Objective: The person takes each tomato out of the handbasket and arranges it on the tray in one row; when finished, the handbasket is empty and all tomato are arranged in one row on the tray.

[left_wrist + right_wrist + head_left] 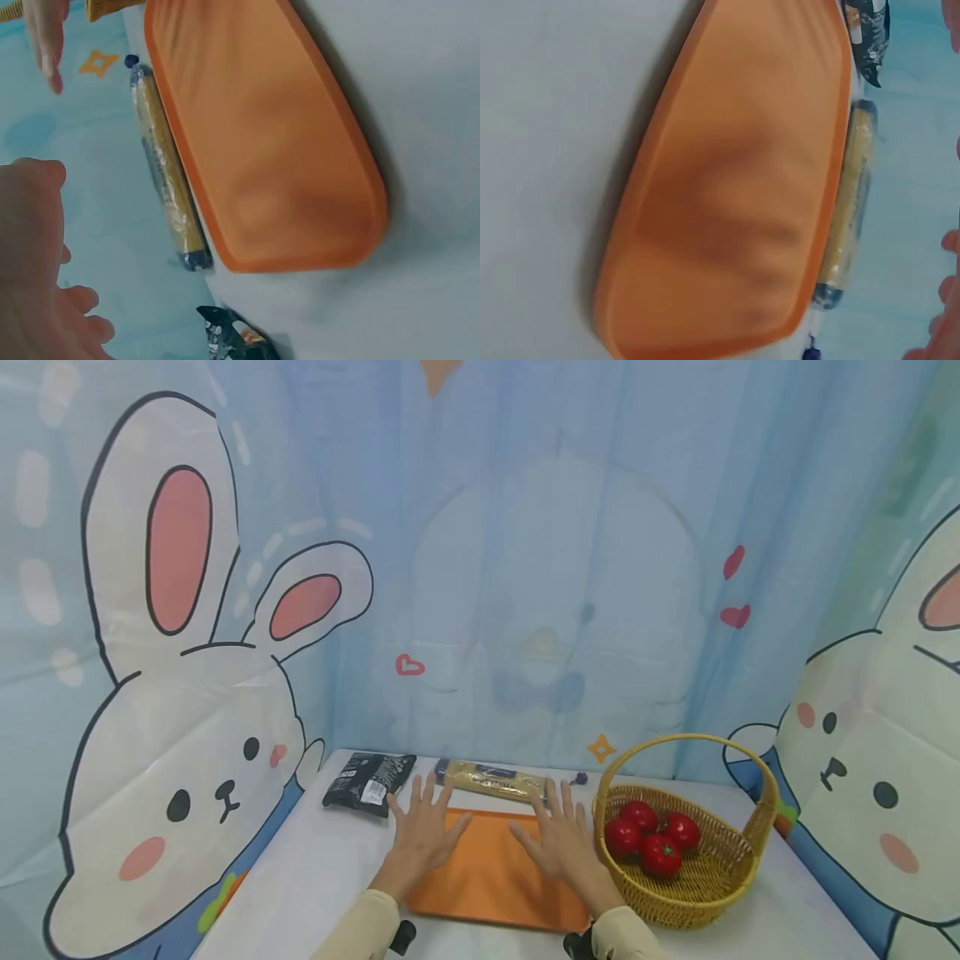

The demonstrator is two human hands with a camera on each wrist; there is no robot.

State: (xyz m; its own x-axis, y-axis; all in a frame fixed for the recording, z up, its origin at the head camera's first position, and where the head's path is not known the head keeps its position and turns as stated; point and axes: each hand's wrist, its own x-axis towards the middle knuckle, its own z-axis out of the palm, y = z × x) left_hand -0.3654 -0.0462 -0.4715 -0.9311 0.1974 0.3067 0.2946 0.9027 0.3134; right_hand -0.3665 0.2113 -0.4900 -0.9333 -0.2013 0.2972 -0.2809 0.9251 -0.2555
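Observation:
Both hands hover over an orange tray [495, 868] with fingers spread and nothing held. My left hand [422, 833] is above the tray's left side, my right hand [558, 842] above its right side. Behind the tray lies a long yellow packet [491, 780] with dark blue ends, in clear wrap; the left wrist view shows the packet [169, 165] along the tray's far edge. A black snack bag [369, 783] lies at the back left, beyond the left fingertips. To the right of the right hand stands a yellow wicker basket [716, 893] holding several red tomatoes [661, 856].
The white table [292, 877] ends at a blue curtain [555, 568] with cartoon rabbits, which hangs behind and at both sides. The basket's tall arched handle [690, 737] rises at the right. A small dark purple object [580, 778] lies near the yellow packet's right end.

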